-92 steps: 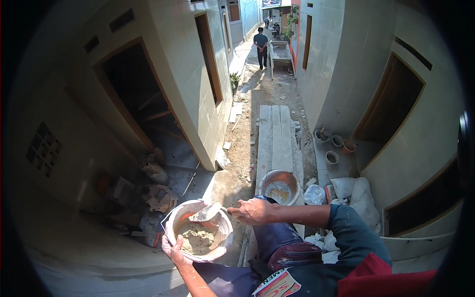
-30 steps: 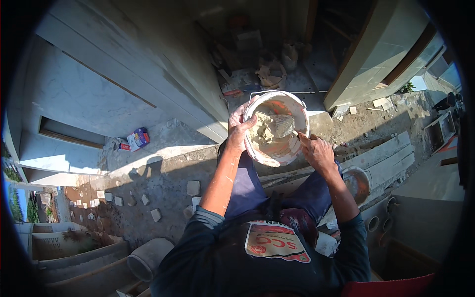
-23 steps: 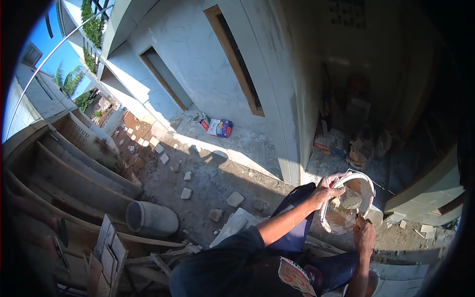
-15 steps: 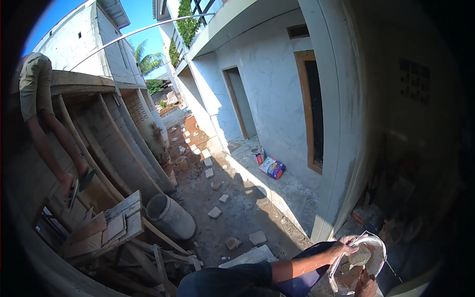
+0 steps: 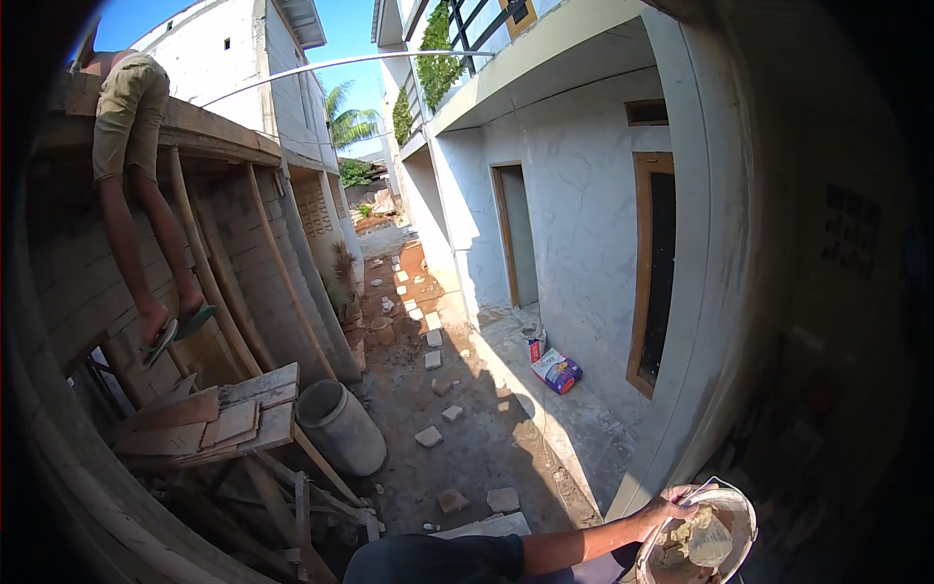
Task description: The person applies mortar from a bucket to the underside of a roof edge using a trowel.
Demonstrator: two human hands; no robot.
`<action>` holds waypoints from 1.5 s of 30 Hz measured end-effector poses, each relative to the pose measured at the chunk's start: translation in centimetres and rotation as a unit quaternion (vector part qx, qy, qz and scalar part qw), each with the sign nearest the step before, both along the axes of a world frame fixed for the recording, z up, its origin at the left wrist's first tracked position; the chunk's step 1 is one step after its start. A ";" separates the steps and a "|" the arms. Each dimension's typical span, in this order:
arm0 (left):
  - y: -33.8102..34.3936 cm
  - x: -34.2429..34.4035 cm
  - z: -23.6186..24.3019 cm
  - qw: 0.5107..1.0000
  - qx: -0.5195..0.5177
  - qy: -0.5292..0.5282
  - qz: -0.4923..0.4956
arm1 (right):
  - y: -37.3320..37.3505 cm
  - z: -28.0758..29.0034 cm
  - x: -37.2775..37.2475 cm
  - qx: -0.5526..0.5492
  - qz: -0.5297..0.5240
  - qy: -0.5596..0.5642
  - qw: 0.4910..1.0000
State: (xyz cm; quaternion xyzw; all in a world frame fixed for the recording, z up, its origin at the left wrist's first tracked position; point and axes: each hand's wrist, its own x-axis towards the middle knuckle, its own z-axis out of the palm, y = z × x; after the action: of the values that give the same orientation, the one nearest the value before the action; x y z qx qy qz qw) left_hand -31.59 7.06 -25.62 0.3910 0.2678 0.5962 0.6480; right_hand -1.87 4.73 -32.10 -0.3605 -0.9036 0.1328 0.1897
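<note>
My left hand [image 5: 665, 512] comes in from the lower edge at the right and is closed on the rim of a bucket [image 5: 747, 530]. The bucket is tilted, with its thin wire handle standing up by my fingers, and its inside is smeared with pale mortar. A flat grey trowel blade [image 5: 710, 547], coated with mortar, lies inside it. My right hand is out of the picture.
At the upper left a person in shorts and sandals [image 5: 131, 117] hangs over a wooden beam. Below stand a plank workbench [image 5: 243, 417] and a concrete cylinder [image 5: 341, 428]. Blocks [image 5: 429, 437] line the path; a purple-and-white sack [image 5: 557, 372] lies by the wall.
My view has turned left, so the surroundings sit further right. My right hand, earlier on the trowel in the bucket, has dropped out of view. My left hand still grips the rim.
</note>
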 end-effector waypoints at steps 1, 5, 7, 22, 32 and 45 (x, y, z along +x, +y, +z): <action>-0.1 0.3 0.1 1.000 -0.001 -0.001 -0.002 | -0.3 0.1 0.0 -0.007 -0.013 -0.002 1.000; -0.9 2.0 0.7 0.999 -0.021 0.022 0.010 | -1.1 0.3 0.2 -0.017 -0.050 -0.011 0.999; -1.4 2.9 0.8 0.999 -0.022 0.044 -0.008 | -1.6 1.0 0.1 -0.020 -0.071 -0.021 0.997; 0.4 3.2 0.3 0.999 0.020 -0.015 0.038 | -1.4 3.1 1.9 -0.083 -0.058 0.032 0.994; -1.0 1.9 2.0 0.992 -0.016 -0.097 0.079 | -1.5 12.0 0.0 -0.126 -0.073 0.063 0.987; -2.8 0.8 3.2 0.981 -0.007 -0.103 0.166 | -0.5 16.3 -2.2 -0.045 0.025 0.038 0.998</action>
State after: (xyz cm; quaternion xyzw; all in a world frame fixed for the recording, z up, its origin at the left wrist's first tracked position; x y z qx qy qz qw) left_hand -30.75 4.29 -22.47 0.2728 0.2652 0.7307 0.5669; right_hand -4.04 4.20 -15.83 -0.3403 -0.8977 0.1919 0.2036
